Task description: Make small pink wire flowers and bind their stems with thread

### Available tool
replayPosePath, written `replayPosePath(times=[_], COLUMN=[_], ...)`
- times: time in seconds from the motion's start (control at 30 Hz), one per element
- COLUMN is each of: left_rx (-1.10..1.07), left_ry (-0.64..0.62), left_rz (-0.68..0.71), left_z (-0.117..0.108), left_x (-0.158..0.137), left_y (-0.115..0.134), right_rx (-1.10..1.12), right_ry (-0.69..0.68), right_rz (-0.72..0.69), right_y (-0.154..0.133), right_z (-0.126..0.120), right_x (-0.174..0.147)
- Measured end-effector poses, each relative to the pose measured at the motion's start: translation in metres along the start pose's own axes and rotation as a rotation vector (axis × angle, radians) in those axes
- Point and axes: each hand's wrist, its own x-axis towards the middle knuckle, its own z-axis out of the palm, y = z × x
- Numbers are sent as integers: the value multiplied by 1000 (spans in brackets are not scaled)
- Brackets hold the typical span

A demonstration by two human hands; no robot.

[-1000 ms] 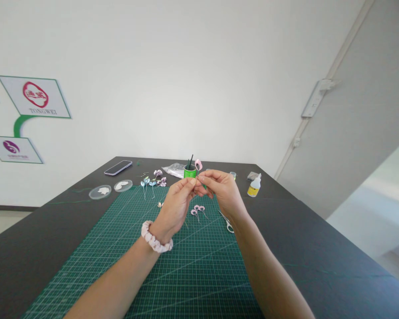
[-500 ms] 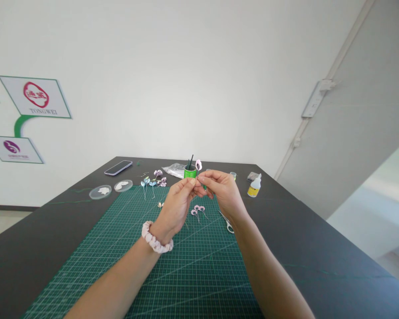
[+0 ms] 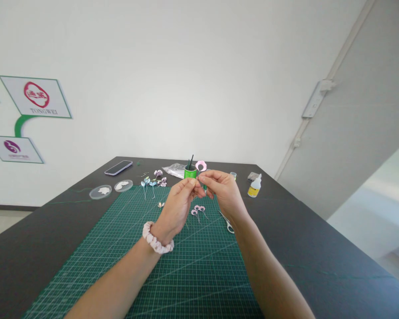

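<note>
Above the cutting mat, a pink flower-shaped petal loop on a thin wire stem stands upright from my fingertips. My left hand, with a pale scrunchie on the wrist, pinches the stem between thumb and forefinger. Close against it, my right hand pinches the stem too, fingers curled. The lower stem is hidden behind the fingers. Several similar small pink flowers on wires lie on the mat just below the hands. White-handled scissors rest by my right forearm, partly covered.
The green cutting mat covers the middle of the dark table. Behind the hands stand a green tin of tools and a plastic bag. Blue wire flowers, dishes and a phone lie left; a glue bottle stands right.
The held pink flower has turned on its stem, from a narrow side view to a wider, more face-on one. Both hands stay almost in place.
</note>
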Motion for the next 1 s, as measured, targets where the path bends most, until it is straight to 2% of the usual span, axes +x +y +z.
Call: replayPosePath(times=[1.0], left_rx=[-58], left_ry=[-51], left_rz=[-37], left_z=[3], left_x=[-1], left_y=[-1], right_rx=[46], right_ry=[-39], right_rz=[26], right_y=[-2], right_z=[3], right_x=[1])
